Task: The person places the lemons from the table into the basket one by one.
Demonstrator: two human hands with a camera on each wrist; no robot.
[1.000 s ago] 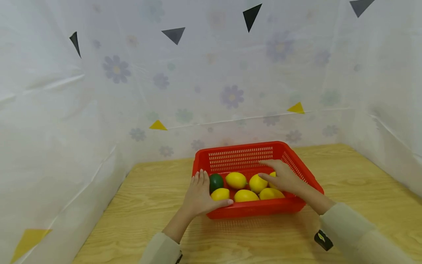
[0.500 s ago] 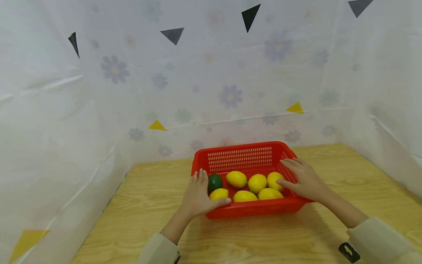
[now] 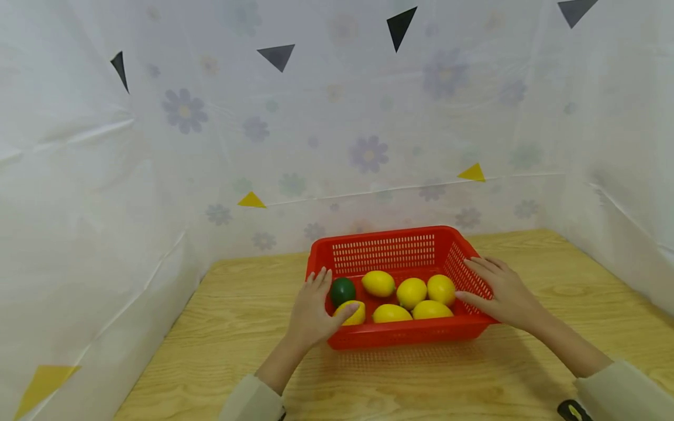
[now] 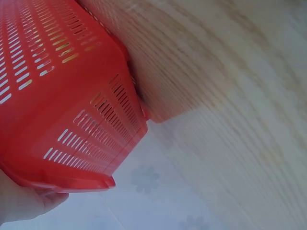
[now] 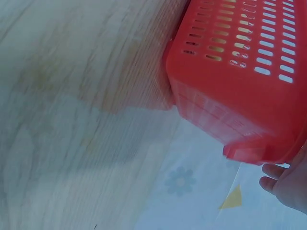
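Note:
A red plastic basket (image 3: 405, 336) with slotted walls holds several yellow lemons (image 3: 412, 293) and one rounded dark green fruit (image 3: 343, 291). My left hand (image 3: 310, 310) lies along the basket's left rim with fingers extended, its thumb overlapping the front-left lemon (image 3: 360, 316). At the opposite side, my right hand (image 3: 502, 295) is at the right rim, fingers straight and reaching over it, thumb pointing inward near the rightmost lemon (image 3: 441, 290). Both wrist views show the basket's outer slotted wall, with fingertips at the rim.
The basket stands on a wood-grain table (image 3: 253, 327). Behind it hangs a pale flower-printed sheet (image 3: 316, 146) with black, grey and yellow triangles, and more white sheeting (image 3: 79, 204) encloses the left and right sides.
My right hand has moved rightward, from above the lemons to the basket's right rim. My left hand stays at the left rim, while its thumb has shifted from the front rim over the lemon.

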